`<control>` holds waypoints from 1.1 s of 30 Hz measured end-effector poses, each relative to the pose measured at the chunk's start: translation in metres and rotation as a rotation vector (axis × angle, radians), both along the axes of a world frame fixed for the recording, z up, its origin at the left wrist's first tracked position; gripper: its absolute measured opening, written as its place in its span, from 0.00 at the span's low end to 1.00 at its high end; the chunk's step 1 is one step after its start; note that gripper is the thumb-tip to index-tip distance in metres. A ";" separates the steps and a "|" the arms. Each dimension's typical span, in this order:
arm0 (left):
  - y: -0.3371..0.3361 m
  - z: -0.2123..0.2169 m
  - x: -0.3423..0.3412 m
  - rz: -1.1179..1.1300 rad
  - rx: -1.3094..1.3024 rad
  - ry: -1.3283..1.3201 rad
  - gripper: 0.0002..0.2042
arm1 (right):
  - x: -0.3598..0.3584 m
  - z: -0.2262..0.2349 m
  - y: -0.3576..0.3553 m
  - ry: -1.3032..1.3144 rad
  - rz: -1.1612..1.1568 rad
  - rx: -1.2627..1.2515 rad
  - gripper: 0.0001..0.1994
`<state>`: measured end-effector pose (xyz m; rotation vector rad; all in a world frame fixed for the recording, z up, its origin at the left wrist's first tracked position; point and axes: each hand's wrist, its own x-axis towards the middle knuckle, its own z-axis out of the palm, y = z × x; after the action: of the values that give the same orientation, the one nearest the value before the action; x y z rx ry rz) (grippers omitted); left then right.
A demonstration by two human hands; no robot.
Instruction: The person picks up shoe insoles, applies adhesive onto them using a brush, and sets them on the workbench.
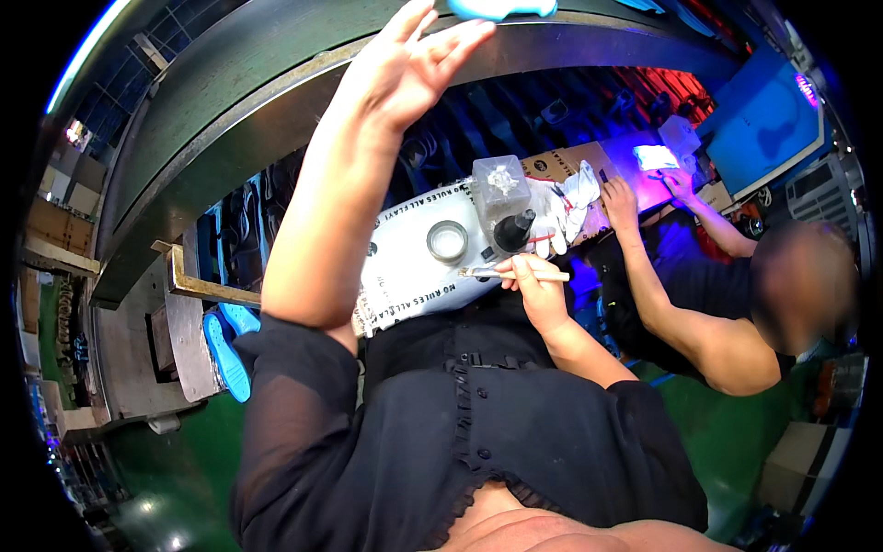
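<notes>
Right hand (pixel 532 281) pinches a thin brush (pixel 515 273) between thumb and fingers, just in front of the clear square bottle (pixel 501 189) on the white sheet (pixel 405 267). Small round jar (pixel 448 241) sits left of the bottle, white glove (pixel 561 207) to its right. Left hand (pixel 414 55) raised well above the bottle, fingers spread, touching a light-blue piece (pixel 501 7). A co-worker's hands (pixel 621 198) rest right of the glove.

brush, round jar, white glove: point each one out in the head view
brush (pixel 515 273), head view, on its wooden handle
round jar (pixel 448 241), head view, on its open top
white glove (pixel 558 210), head view, on its palm
</notes>
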<state>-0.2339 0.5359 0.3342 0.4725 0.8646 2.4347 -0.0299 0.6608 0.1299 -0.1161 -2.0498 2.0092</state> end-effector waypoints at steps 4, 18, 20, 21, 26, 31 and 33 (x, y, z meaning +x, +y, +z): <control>0.004 -0.025 -0.015 -0.308 0.064 0.280 0.25 | 0.005 -0.004 0.002 -0.010 0.004 0.003 0.15; -0.322 -0.331 0.194 1.359 -1.023 -0.535 0.21 | -0.012 -0.037 -0.009 -0.085 0.081 -0.100 0.16; -0.369 -0.324 0.219 1.474 -0.978 -0.756 0.24 | -0.014 -0.038 -0.017 -0.101 0.129 -0.112 0.16; -0.389 -0.327 0.221 1.433 -0.884 -0.862 0.26 | -0.015 -0.037 -0.020 -0.106 0.118 -0.110 0.16; -0.468 -0.375 0.186 1.028 -0.380 -1.027 0.30 | -0.012 -0.033 -0.042 -0.089 0.084 0.097 0.15; -0.500 -0.374 0.145 0.976 -0.425 -1.041 0.22 | -0.014 -0.018 -0.036 -0.114 0.066 0.226 0.10; -0.571 -0.367 0.146 0.907 -0.544 -0.922 0.16 | -0.014 -0.011 -0.033 -0.092 0.073 -0.045 0.12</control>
<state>-0.0876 -0.0349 -0.0329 -1.3949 1.3581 2.4678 -0.0435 0.6279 0.1192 -0.1466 -2.0926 2.1320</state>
